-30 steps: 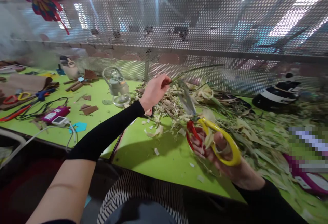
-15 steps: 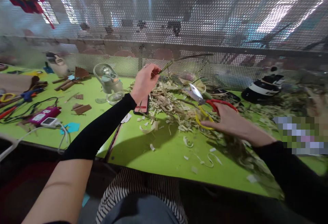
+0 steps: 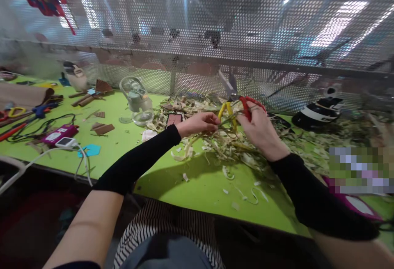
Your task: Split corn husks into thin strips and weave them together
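Note:
In the head view my left hand (image 3: 200, 124) pinches a thin greenish plant strip (image 3: 226, 120), which runs across toward my right hand. My right hand (image 3: 261, 131) grips scissors (image 3: 232, 93) with one red and one yellow handle. Their blades are spread apart and point up and away from me. Beneath both hands lies a loose heap of dry husk strips (image 3: 224, 145). Whether the fingers of my right hand also touch the strip is hard to make out.
A phone (image 3: 174, 119) lies beside the heap, near a clear lidded bottle (image 3: 137, 101). A black-and-white object (image 3: 318, 112) stands at the right. A purple power bank (image 3: 60, 134) with cables sits at the left. Behind the green table (image 3: 172, 185) rises a perforated metal screen (image 3: 261, 26).
My left hand has come down and right with the strip. My right hand has lifted the scissors and moved left, bringing both hands close together; the blades now point more upward.

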Motion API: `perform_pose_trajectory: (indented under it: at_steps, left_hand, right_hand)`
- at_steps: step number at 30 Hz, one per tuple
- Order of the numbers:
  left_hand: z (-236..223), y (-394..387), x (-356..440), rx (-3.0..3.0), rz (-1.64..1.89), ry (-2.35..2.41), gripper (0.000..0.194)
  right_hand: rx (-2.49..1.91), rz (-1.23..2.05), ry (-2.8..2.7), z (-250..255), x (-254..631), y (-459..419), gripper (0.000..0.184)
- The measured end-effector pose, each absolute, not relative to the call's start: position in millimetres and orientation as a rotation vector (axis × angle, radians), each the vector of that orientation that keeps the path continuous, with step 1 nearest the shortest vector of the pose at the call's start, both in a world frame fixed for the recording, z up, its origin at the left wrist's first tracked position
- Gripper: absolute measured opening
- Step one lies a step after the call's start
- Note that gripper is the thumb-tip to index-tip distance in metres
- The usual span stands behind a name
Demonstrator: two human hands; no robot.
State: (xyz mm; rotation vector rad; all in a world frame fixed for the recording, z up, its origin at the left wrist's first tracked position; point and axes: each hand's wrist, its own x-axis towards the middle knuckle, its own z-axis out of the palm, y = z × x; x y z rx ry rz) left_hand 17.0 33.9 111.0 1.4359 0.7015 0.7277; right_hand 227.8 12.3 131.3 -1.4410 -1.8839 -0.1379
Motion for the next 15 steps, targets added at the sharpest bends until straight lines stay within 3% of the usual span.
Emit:
perform_pose_trajectory:
  at_steps: [11,15]
  left_hand:
    - [119.4,35.2,12.4,1.093,0.832,0.523,0.021]
    - [116.7,29.8,30.2,1.082,0.835,0.493,0.02]
  right_hand:
    - [-1.567,-0.231,-1.775,149.6,232.8,2.5,0.036]
    - [-1.505,-0.058,-1.772,148.5,221.1,-5.0,0.034]
